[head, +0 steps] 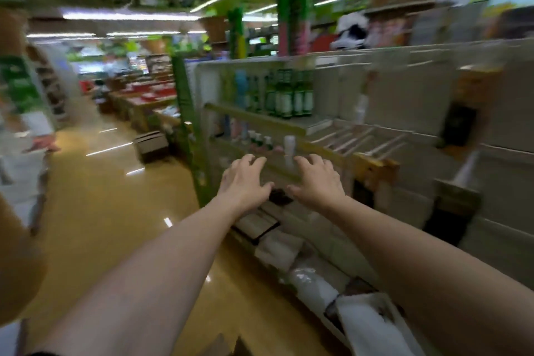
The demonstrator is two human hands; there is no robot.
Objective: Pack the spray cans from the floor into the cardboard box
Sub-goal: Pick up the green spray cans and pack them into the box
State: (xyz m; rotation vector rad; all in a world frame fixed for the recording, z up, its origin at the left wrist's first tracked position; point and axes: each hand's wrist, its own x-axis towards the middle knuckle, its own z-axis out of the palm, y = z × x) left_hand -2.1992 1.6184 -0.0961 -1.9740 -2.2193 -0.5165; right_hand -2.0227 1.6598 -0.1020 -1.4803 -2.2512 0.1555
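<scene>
Arms stretch straight out in front of the person, side by side, with both palms facing down. The left hand (245, 179) and the right hand (316, 182) are close together in front of a shop shelf rack (260, 120). The whole picture is smeared and blurry, so small things are hard to make out. The bottom edge cuts off both arms. Both hands have their fingers spread wide and a little bent, and they hold nothing. It is too blurry to tell if the fingertips touch the rack. A white bottle (289, 144) stands on the rack just past the gap between the hands. Green bottles (289, 95) stand in a row one shelf higher. Tall cans (291, 17) with green tops stand on the very top of the rack, high above the hands. A cardboard box (151, 143) sits on the shiny yellow floor (101, 211) by the end of the rack, well away from the hands.
</scene>
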